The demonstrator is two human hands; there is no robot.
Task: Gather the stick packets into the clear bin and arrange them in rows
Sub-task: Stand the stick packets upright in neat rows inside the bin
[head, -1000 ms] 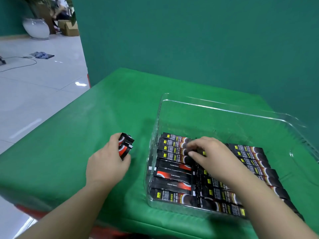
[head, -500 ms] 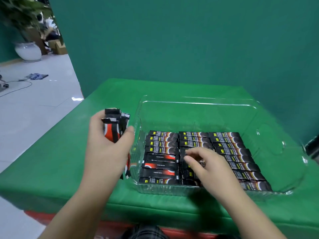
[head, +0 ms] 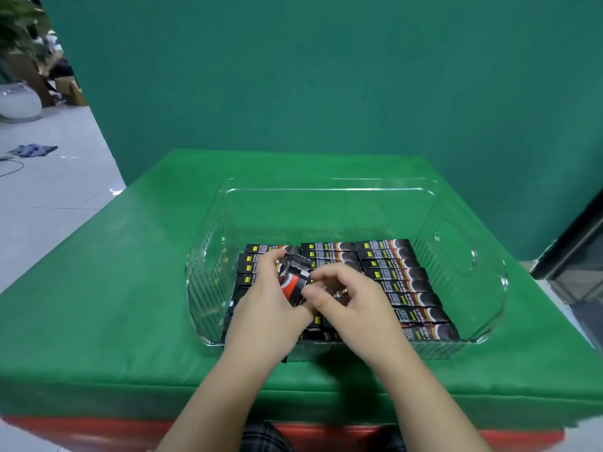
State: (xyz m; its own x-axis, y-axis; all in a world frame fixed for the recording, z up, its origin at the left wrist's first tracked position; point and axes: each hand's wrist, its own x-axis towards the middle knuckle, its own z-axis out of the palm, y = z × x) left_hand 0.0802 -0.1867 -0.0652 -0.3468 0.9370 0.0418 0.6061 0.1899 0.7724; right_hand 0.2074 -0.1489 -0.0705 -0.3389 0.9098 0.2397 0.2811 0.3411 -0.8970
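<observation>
Small bundle of stick packets [head: 295,277] is up over the clear bin [head: 329,189], above the left-centre of the packed layer. Left hand [head: 267,308] is wrapped around the bundle, gripping it upright with its top ends pointing to 12 o'clock. Right hand [head: 346,298] is against it from 3 o'clock, thumb and fingers curled and pinching the near face of the top packet, looks like it's peeling one off.

Bin floor already holds rows of packets [head: 391,275] in three columns, laid flat and touching. Right column fully visible and tidy; left and middle partly hidden under the hands. Far part of the bin, toward 12 o'clock, is bare.

Step, my read: feeding the last handful into the rows, one packet at a time. Next move needs the right hand to slide one packet free without fanning the rest, then lay it flat and parallel against a row end, same orientation as its neighbours.

Versus 0.5 s ago: bundle was held outside the bin at 9 o'clock of the left wall, right hand was down on the middle column. Now the bundle has crossed over the bin and the right hand has lifted off the rows to meet it.

Around it: green cloth table [head: 130,272], green backdrop [head: 326,76], tiled floor [head: 49,197] at 10 o'clock.
</observation>
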